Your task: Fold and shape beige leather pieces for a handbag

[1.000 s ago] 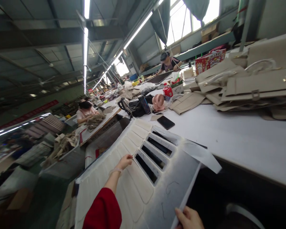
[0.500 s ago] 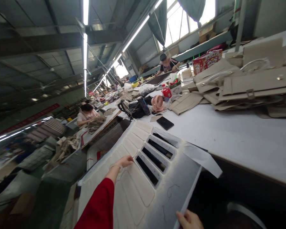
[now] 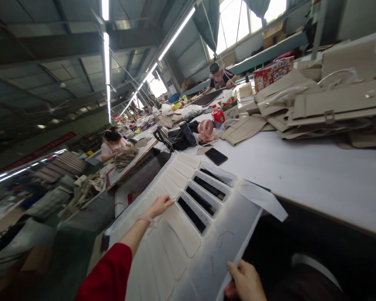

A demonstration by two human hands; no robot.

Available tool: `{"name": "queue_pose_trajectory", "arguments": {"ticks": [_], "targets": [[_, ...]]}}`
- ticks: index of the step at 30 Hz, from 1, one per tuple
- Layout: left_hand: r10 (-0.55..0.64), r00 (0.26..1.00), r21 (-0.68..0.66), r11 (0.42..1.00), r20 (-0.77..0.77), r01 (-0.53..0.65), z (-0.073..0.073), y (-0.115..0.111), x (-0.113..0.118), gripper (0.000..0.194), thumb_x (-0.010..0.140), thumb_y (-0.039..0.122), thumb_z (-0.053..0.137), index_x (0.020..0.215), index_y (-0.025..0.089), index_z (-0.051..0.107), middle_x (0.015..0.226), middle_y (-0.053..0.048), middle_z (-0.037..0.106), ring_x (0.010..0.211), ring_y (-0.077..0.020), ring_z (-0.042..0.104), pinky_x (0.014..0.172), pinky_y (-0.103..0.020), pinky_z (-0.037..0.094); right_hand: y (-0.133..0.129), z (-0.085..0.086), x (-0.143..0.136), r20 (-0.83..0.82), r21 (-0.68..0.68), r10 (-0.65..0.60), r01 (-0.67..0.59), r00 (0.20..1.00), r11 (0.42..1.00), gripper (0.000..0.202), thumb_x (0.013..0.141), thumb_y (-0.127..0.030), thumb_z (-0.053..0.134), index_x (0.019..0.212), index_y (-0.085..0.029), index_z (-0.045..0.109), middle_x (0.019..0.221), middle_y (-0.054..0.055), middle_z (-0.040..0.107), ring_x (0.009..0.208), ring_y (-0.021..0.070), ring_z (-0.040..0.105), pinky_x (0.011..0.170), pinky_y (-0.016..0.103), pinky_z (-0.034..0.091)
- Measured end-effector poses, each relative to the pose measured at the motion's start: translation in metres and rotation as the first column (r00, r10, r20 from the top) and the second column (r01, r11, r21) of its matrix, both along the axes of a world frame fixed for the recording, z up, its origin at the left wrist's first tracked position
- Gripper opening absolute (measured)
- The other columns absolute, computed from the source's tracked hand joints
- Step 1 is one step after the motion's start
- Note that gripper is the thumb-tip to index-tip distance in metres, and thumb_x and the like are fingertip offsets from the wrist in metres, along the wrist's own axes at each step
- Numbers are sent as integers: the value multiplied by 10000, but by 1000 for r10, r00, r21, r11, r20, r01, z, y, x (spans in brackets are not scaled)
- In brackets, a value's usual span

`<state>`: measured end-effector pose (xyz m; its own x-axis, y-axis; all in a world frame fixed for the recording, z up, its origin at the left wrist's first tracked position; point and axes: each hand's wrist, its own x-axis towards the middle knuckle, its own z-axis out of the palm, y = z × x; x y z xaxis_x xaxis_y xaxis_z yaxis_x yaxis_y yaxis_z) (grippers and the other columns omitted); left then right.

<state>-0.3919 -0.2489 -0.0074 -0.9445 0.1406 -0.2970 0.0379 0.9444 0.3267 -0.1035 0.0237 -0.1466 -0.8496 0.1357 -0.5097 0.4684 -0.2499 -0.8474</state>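
A whitish plastic sheet (image 3: 217,246) with rows of long rounded compartments slopes down in front of me from the table's edge. Several compartments near its right side show dark strips (image 3: 192,214); most others look pale. My left hand (image 3: 161,205), in a red sleeve, reaches over the sheet with its fingertips pinched at the end of a dark-strip compartment; what they hold, if anything, is too small to make out. At the lower right edge, my right hand (image 3: 246,279) grips the sheet between thumb and fingers.
On the white table (image 3: 316,179) lie a black phone (image 3: 216,156), a pink fan (image 3: 206,130), a black bag (image 3: 178,138) and a stack of beige bag pieces (image 3: 335,108). Two people work farther back. A grey bin (image 3: 84,209) stands at left.
My left hand has shifted slightly left and up, its forearm swinging left. The right hand still grips the edge, now a little higher. The view has tilted slightly.
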Motion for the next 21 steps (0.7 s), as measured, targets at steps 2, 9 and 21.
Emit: {"name": "queue_pose_trajectory", "arguments": {"ticks": [2, 9, 21], "targets": [[82, 996, 79, 993, 23, -84, 0, -7, 9, 319, 918, 449, 600, 980, 138, 633, 989, -41, 644, 901, -194, 621, 814, -375, 518, -2, 6, -1, -12, -20, -5, 5, 1000, 1000, 495, 700, -638, 499, 798, -164, 599, 451, 66, 640, 416, 237, 655, 402, 262, 495], [317, 925, 343, 862, 209, -373, -23, -18, 51, 526, 964, 594, 428, 1159, 136, 599, 937, -64, 684, 758, -159, 667, 721, -343, 559, -1, -14, -4, -33, -109, 51, -54, 998, 993, 503, 708, -616, 566, 866, -141, 609, 495, 67, 664, 450, 247, 676, 414, 273, 520], [575, 803, 380, 716, 155, -586, -57, 20, 98, 376, 977, 485, 496, 985, 129, 617, 749, 5, 628, 571, -99, 583, 554, -252, 512, 0, -8, -5, 5, -99, 47, -46, 999, 994, 589, 645, -646, 572, 899, -115, 606, 491, 97, 658, 442, 252, 671, 396, 258, 502]]}}
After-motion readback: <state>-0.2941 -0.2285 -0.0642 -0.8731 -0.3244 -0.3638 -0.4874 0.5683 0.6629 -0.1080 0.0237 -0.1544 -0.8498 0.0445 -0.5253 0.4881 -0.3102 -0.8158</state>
